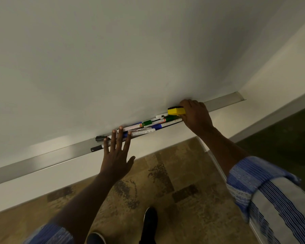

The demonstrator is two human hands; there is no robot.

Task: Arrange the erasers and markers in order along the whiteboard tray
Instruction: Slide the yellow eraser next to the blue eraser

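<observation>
Little is sorted yet, I judge: my right grip [195, 117] curls round the yellow eraser [176, 111] at the pile's right end, while my left grip [117, 150], flat and empty, spreads over the markers [144, 126] jumbled mid-length in the tray [42, 161].

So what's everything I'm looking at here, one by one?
whiteboard: one, white, fills the upper view
tray: one, silver metal, along the board's bottom edge
markers: jumbled heap, count unclear; white barrels, green, blue and black caps; mid-tray
yellow eraser: one, yellow with dark top, at the heap's right end
floor: patterned brown carpet, darker green at right
shoes: two, dark, bottom edge
sleeves: two, blue-striped, lower corners
left hand: fingers spread straight over the heap's left end
right hand: grips the yellow eraser
</observation>
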